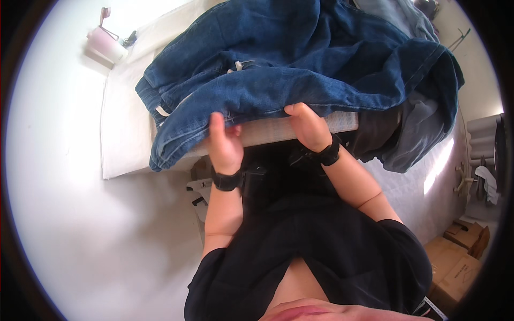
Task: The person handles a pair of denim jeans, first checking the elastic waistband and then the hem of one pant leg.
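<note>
Blue denim trousers [257,88] with a gathered elastic waistband and a white drawstring lie across the table in front of me. Along their near edge, my right hand [312,128] is closed on the denim, its thumb on top and its other fingers hidden beneath. My left hand [226,150] is at the same edge, further left. Its thumb is raised against the cloth and stands apart from the fingers, which show only in part and look slightly blurred. Both wrists wear black bands.
The white-covered table [126,134] has its front edge just beyond my body. A pink cup [106,44] is at the far left. Grey garments [423,128] hang over the table's right side. Cardboard boxes [452,262] stand at the lower right.
</note>
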`<state>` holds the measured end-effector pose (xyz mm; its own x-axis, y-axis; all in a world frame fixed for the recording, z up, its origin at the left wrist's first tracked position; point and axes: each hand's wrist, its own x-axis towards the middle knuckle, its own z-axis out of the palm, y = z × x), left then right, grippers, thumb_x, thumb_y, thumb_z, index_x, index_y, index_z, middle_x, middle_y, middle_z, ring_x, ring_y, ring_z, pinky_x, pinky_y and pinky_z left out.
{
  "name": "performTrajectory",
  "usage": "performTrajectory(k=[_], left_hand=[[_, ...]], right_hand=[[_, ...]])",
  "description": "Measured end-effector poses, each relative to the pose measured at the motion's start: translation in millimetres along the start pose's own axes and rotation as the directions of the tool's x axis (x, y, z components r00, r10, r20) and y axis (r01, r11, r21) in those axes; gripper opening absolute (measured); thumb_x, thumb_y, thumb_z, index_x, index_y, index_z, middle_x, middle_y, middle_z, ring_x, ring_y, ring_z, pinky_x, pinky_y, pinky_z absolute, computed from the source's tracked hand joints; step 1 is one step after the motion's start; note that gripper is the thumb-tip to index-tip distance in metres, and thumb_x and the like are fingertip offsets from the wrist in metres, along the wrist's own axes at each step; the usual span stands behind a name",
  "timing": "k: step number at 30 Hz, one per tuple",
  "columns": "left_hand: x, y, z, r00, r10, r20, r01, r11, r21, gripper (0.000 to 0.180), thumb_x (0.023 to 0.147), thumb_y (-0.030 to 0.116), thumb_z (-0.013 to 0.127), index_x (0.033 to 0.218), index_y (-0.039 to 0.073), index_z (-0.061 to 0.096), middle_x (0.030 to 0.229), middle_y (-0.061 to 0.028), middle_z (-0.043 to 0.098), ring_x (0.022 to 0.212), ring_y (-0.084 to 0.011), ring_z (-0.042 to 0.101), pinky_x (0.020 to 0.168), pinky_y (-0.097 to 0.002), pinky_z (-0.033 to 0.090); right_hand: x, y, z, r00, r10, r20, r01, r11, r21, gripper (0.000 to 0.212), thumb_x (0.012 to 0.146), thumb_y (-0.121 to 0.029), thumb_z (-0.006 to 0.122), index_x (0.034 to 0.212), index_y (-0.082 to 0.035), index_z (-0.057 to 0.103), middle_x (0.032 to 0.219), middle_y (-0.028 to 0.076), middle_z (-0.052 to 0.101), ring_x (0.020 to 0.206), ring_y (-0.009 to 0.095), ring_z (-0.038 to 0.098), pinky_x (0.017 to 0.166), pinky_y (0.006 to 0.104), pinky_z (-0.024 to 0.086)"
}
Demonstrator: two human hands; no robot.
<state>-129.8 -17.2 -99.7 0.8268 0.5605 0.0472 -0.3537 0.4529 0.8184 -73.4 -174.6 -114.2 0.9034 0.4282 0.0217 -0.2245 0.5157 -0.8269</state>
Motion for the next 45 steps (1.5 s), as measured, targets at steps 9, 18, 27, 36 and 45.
performTrajectory(k=[9, 18, 27, 36, 45], left_hand=[[10, 69, 2, 0.988, 0.014, -0.151, -0.066, 0.936, -0.346, 0.038, 0.084, 0.024, 0.053, 0.113, 0.000, 0.045, 0.113, -0.0103, 0.052, 0.106, -0.0253, 0.048, 0.093, -0.0404, 0.036], [54, 98, -4, 0.990, 0.124, 0.063, -0.111, 0.977, -0.182, 0.028, 0.075, 0.001, 0.046, 0.103, -0.004, 0.051, 0.103, -0.0131, 0.055, 0.097, -0.0277, 0.052, 0.089, -0.0411, 0.040], [42, 67, -16, 0.980, -0.181, -0.087, 0.162, 0.969, -0.186, 0.029, 0.083, 0.014, 0.051, 0.109, 0.001, 0.047, 0.110, -0.0109, 0.054, 0.101, -0.0254, 0.050, 0.089, -0.0429, 0.039], [5, 38, -12, 0.833, -0.461, 0.305, 0.542, 0.793, -0.280, 0.049, 0.087, 0.032, 0.047, 0.121, -0.002, 0.038, 0.118, -0.0158, 0.048, 0.107, -0.0286, 0.049, 0.083, -0.0386, 0.048], [1, 17, 18, 0.979, -0.198, 0.042, 0.189, 0.967, 0.169, 0.045, 0.088, 0.042, 0.047, 0.072, 0.000, 0.057, 0.061, -0.0094, 0.058, 0.052, -0.0148, 0.054, 0.048, -0.0235, 0.041]], right_hand=[[-1, -4, 3, 0.998, 0.000, -0.062, -0.008, 0.991, -0.132, 0.015, 0.077, -0.013, 0.056, 0.079, 0.000, 0.061, 0.079, 0.000, 0.058, 0.076, 0.010, 0.051, 0.071, 0.0237, 0.040], [-3, -20, 27, 0.990, -0.125, -0.063, 0.107, 0.965, -0.238, 0.019, 0.081, -0.011, 0.056, 0.096, 0.001, 0.057, 0.095, 0.002, 0.057, 0.088, 0.012, 0.051, 0.079, 0.0255, 0.041], [2, -20, 22, 0.992, -0.121, 0.024, 0.123, 0.934, -0.334, 0.027, 0.080, -0.015, 0.059, 0.101, 0.001, 0.055, 0.096, 0.004, 0.057, 0.088, 0.014, 0.053, 0.079, 0.0264, 0.042], [7, -18, 18, 0.986, -0.107, 0.127, 0.110, 0.994, -0.018, 0.020, 0.083, -0.011, 0.053, 0.100, 0.000, 0.056, 0.096, 0.004, 0.058, 0.087, 0.013, 0.054, 0.079, 0.0267, 0.043], [-3, -26, 26, 0.994, -0.095, 0.057, 0.107, 0.958, -0.265, 0.018, 0.083, -0.012, 0.052, 0.095, 0.001, 0.057, 0.088, 0.004, 0.059, 0.082, 0.013, 0.055, 0.077, 0.0263, 0.042]])
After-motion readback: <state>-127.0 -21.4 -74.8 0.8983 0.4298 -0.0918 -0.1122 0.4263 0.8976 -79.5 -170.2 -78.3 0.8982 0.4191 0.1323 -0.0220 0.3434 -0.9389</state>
